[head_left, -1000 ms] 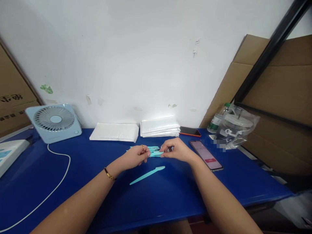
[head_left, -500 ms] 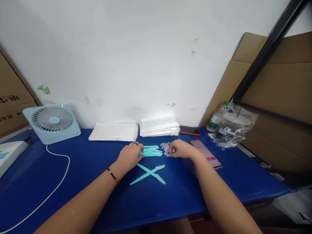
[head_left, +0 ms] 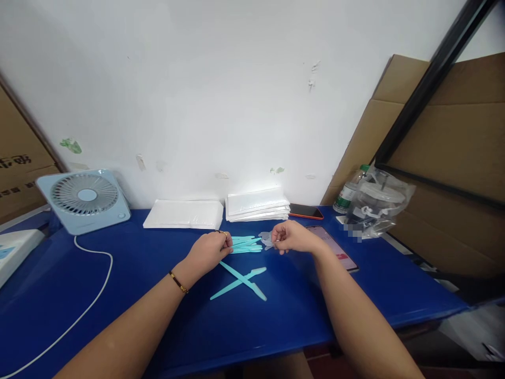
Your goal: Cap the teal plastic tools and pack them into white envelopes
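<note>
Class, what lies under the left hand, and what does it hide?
Bunched sticks emerge from beneath the left hand, their visible ends toward some clear pieces. Their other ends are covered, so whether the hand pinches any cannot be seen.

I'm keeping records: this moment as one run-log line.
left hand: at slim teal plastic sticks | right hand: at small translucent plastic pieces, grip unclear | nearer camera: two crossed teal sticks

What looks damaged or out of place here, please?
The white wall looks worn: a ragged green mark shows above the fan, and a scuffed patch farther right. On the blue table, two turquoise sticks lie crossed, separate from the pile. No spill shows.
</note>
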`<state>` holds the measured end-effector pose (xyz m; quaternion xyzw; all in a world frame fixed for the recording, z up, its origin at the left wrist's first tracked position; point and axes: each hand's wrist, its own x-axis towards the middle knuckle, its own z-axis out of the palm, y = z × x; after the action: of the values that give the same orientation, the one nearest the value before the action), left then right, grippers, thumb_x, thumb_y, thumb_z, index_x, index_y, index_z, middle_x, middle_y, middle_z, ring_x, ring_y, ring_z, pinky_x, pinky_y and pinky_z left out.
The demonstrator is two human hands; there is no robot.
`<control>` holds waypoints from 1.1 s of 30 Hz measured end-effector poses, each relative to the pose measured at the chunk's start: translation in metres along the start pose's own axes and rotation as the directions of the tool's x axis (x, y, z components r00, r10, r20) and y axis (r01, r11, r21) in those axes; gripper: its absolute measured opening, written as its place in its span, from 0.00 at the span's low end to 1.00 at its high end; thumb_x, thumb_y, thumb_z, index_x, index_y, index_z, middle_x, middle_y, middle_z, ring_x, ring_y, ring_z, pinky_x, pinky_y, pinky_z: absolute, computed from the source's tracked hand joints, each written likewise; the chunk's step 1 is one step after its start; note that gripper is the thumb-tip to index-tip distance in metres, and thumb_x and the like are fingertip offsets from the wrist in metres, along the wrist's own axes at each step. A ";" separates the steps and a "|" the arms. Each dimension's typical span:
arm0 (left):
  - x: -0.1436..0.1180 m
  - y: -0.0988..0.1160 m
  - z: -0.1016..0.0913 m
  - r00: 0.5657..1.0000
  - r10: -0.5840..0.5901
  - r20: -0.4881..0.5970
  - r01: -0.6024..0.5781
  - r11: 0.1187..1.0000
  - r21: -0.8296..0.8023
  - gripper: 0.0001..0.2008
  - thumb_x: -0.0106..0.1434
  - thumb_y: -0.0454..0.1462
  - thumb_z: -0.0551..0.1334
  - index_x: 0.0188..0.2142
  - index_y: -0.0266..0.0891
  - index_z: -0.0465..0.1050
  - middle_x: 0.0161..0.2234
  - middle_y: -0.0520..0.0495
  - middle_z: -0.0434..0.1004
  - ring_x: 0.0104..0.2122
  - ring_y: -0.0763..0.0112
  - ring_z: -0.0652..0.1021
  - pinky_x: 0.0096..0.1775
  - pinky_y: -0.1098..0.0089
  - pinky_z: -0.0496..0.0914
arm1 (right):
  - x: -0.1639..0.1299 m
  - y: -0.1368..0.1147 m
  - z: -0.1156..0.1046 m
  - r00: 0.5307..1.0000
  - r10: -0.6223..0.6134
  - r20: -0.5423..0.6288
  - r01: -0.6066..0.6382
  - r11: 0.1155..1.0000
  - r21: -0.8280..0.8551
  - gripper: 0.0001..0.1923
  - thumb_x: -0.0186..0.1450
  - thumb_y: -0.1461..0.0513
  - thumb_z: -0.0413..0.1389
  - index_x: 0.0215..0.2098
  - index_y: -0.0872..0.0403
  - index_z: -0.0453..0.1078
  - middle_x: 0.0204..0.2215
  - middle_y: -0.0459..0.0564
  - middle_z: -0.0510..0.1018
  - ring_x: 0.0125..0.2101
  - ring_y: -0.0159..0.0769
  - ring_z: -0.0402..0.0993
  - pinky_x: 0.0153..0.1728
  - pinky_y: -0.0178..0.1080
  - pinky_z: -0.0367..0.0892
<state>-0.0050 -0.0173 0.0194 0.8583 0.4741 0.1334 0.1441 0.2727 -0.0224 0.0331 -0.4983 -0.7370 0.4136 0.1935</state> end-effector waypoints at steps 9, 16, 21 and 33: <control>0.001 -0.004 -0.001 0.997 -0.060 0.054 0.077 0.896 -0.437 0.14 0.62 0.48 0.50 0.33 0.40 0.65 0.25 0.53 0.65 0.25 0.72 0.66 0.29 0.72 0.60 | 0.002 0.000 0.002 0.883 -0.343 -0.321 0.212 0.901 -0.379 0.02 0.53 0.67 0.53 0.24 0.55 0.68 0.20 0.44 0.72 0.22 0.29 0.69 0.24 0.29 0.61; -0.004 0.004 -0.015 0.961 -0.214 0.175 0.277 0.746 -0.606 0.19 0.58 0.52 0.53 0.32 0.38 0.65 0.23 0.55 0.58 0.23 0.76 0.59 0.24 0.75 0.55 | -0.001 -0.011 0.005 0.849 -0.451 -0.275 0.188 0.744 -0.641 0.06 0.55 0.69 0.51 0.24 0.55 0.68 0.22 0.46 0.73 0.24 0.30 0.66 0.28 0.30 0.58; -0.006 0.009 -0.021 0.935 -0.223 0.277 0.351 0.703 -0.619 0.18 0.56 0.51 0.55 0.33 0.37 0.65 0.24 0.55 0.59 0.21 0.78 0.58 0.22 0.75 0.53 | 0.001 -0.016 0.014 0.857 -0.476 -0.199 0.220 0.686 -0.694 0.08 0.57 0.69 0.49 0.25 0.55 0.68 0.25 0.48 0.74 0.26 0.31 0.67 0.29 0.30 0.57; -0.006 0.009 -0.018 0.927 -0.152 0.344 0.348 0.692 -0.633 0.19 0.55 0.53 0.56 0.29 0.39 0.60 0.23 0.57 0.58 0.19 0.79 0.58 0.21 0.76 0.55 | -0.006 -0.028 0.024 0.868 -0.474 -0.149 0.335 0.781 -0.527 0.06 0.54 0.69 0.52 0.23 0.54 0.69 0.23 0.45 0.74 0.25 0.29 0.67 0.28 0.30 0.59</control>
<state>-0.0080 -0.0245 0.0386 0.6808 0.4810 0.1614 0.5283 0.2426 -0.0424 0.0425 -0.4110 -0.8728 0.0908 0.2471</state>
